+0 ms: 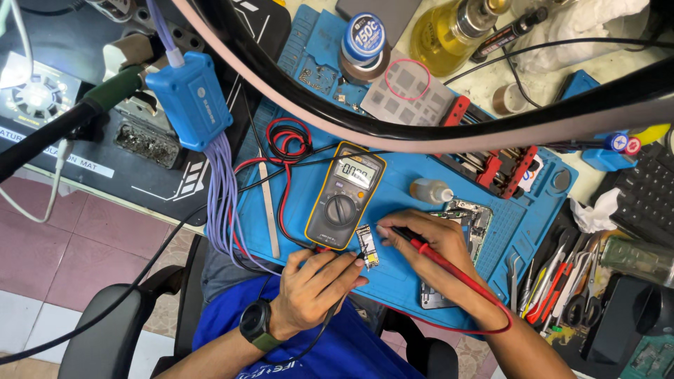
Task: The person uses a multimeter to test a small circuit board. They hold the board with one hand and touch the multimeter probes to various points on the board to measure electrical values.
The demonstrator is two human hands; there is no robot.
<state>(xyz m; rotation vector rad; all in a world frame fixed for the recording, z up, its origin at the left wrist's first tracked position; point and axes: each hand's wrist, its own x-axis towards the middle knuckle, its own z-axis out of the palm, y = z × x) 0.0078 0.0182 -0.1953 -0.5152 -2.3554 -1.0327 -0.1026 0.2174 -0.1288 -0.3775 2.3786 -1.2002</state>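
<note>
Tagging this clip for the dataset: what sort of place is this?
Most likely a phone or small-electronics repair bench. A yellow digital multimeter lies on a blue repair mat; the left hand and right hand put probes to a small circuit board, with an opened phone beside it.

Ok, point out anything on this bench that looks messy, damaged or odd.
Nothing looks spilled or broken. The phone under the right hand lies opened up, its insides bare. A crumpled tissue sits at the blue mat's right edge, and red and black leads loop loosely beside the multimeter.
</note>
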